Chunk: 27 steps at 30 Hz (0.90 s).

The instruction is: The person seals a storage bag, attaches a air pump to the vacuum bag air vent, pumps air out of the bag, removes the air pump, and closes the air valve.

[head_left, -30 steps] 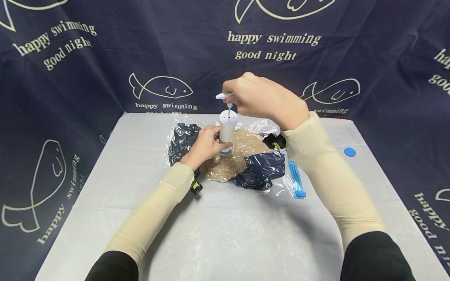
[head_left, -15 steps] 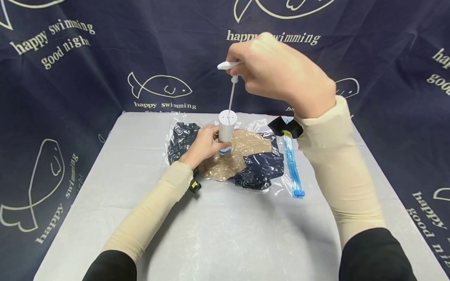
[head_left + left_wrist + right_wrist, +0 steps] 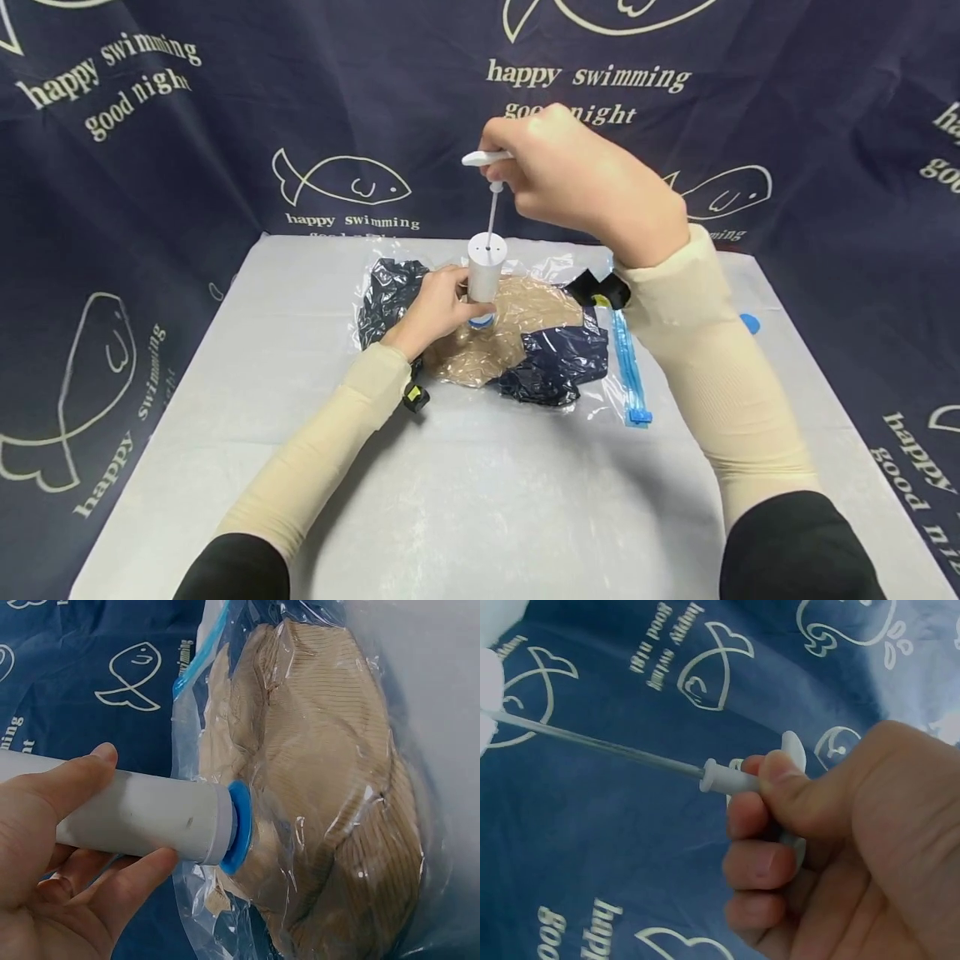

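A white hand pump (image 3: 483, 279) stands upright on the blue valve (image 3: 238, 826) of a clear vacuum storage bag (image 3: 558, 312). My left hand (image 3: 435, 310) grips the pump's barrel low down, just above the valve. High above it, my right hand (image 3: 585, 179) holds the pump's white T-shaped handle (image 3: 483, 158), fingers curled round it in the right wrist view. A thin metal rod (image 3: 615, 746) runs from the handle into the barrel, with a good length of it exposed. Through the plastic show tan ribbed clothing (image 3: 330, 772) and dark navy clothing (image 3: 570, 358).
The bag lies on a white-covered table (image 3: 465, 500). Its blue zip strip with a slider (image 3: 637, 415) runs down the right side. A round blue cap (image 3: 750, 322) lies farther right, partly behind my right forearm. Dark fish-print fabric (image 3: 442, 108) encloses the back and sides.
My right hand first rose with the handle, drawing out the rod, and has since come partway down. My left hand has stayed at the barrel.
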Motion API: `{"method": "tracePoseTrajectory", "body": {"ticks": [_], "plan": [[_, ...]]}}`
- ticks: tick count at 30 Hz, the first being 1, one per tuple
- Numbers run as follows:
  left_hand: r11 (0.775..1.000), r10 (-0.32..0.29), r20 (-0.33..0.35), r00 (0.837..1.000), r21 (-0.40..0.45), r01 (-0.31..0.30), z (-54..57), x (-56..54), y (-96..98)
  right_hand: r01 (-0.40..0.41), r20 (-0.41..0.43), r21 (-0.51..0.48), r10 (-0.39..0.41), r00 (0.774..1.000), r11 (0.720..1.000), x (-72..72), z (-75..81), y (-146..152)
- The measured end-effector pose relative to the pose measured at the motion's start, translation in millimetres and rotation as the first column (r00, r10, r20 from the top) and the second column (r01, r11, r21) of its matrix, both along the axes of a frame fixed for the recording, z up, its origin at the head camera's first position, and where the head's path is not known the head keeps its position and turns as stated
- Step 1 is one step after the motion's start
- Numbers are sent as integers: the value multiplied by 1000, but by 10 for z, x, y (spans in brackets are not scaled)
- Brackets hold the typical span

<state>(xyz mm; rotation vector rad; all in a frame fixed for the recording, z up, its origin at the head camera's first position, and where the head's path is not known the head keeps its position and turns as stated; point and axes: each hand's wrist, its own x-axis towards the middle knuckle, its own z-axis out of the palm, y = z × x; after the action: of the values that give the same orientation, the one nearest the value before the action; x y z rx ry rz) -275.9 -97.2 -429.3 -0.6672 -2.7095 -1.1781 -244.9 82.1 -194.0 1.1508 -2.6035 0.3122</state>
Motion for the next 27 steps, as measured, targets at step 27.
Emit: {"method": "tracePoseTrajectory", "body": {"ticks": [27], "plan": [[999,39,20,999,15,-39,-12,-16,40,50,173,87,-64,983,995,-182,-760,-79]]}}
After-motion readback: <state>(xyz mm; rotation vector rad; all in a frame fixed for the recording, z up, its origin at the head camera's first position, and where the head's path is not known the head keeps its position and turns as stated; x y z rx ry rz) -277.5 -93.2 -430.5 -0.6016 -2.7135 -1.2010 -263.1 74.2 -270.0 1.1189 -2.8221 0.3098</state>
